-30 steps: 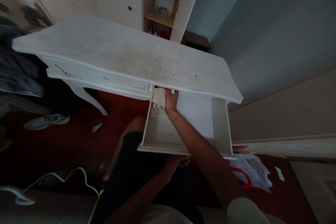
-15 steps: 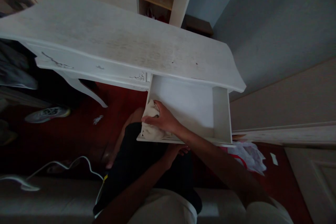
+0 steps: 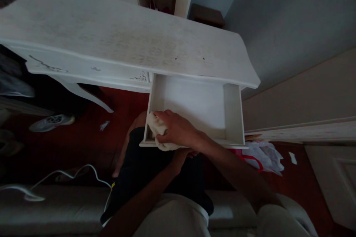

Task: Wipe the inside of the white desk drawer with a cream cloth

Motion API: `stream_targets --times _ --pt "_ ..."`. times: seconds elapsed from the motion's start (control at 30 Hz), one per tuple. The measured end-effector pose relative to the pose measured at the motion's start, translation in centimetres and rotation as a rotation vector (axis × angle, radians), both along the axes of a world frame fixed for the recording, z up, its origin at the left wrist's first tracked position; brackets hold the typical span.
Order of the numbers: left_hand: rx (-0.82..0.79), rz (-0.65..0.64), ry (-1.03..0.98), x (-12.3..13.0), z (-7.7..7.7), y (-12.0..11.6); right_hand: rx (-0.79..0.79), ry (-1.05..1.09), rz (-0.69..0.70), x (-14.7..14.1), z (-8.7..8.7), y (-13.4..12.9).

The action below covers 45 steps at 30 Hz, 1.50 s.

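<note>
A white drawer (image 3: 233, 114) stands pulled out from the white desk (image 3: 133, 40). Inside its front left corner, my right hand (image 3: 176, 127) is closed round a cream cloth (image 3: 157, 127), which is bunched up and hangs slightly over the drawer's front edge. My left hand (image 3: 182, 157) is below the drawer front, near its middle. Part of that hand lies behind the front panel, and its fingers are mostly hidden, so I cannot see whether they touch the panel. The drawer's pale bottom shows to the right of the cloth.
A white cable (image 3: 89, 166) runs along the seat edge to my left. On the red floor lie a shoe (image 3: 52, 122) and, at the right, a plastic bag (image 3: 268, 157) with a red strap. A grey wall (image 3: 286, 33) rises beside the desk.
My right hand has shifted with the cloth from the drawer's left side toward its front edge, and the hand has turned. My left hand stays under the drawer front. The view has moved slightly.
</note>
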<state>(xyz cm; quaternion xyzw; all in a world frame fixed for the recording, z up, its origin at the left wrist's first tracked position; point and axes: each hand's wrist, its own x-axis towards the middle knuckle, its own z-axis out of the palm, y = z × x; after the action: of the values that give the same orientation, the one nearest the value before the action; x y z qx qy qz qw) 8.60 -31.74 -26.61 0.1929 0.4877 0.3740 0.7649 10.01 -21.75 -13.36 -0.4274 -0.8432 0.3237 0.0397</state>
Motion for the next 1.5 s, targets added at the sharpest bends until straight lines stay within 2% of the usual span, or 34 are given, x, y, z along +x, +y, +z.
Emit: stream_targets --times 0.13,0.3,0.47,0.6,0.8,0.9,1.07,1.17,1.27,1.5 --pt "0.001 0.000 -0.011 0.0 -0.1 0.0 -0.053 -0.011 0.039 3.3 0.2 0.3" --pt "0.004 0.013 -0.045 -0.1 0.0 0.0 -0.109 0.037 0.011 10.3 0.2 0.2" --pt "0.000 -0.017 -0.033 -0.2 -0.2 0.1 -0.108 0.011 -0.092 17.8 0.4 -0.6" --pt "-0.005 -0.029 -0.020 -0.3 -0.1 0.2 -0.039 -0.057 -0.182 20.6 0.7 -1.3" --pt "0.016 -0.014 -0.022 -0.5 0.3 0.2 0.101 -0.434 -0.191 19.2 -0.7 -0.7" --pt "0.010 -0.010 -0.021 -0.5 0.2 0.2 0.121 -0.568 -0.105 18.3 -1.3 0.3" --pt "0.008 -0.009 -0.032 -0.3 0.0 0.2 0.028 -0.476 0.238 17.6 -1.3 2.1" --pt "0.002 -0.007 -0.037 -0.3 0.0 0.1 -0.023 -0.394 0.353 16.3 -1.5 3.0" --pt "-0.010 0.005 -0.051 -0.2 -0.1 0.0 0.023 -0.374 0.405 14.1 -1.8 3.2" --pt "-0.024 -0.005 -0.052 -0.1 -0.2 -0.1 0.266 -0.410 0.443 8.1 -2.4 2.8"
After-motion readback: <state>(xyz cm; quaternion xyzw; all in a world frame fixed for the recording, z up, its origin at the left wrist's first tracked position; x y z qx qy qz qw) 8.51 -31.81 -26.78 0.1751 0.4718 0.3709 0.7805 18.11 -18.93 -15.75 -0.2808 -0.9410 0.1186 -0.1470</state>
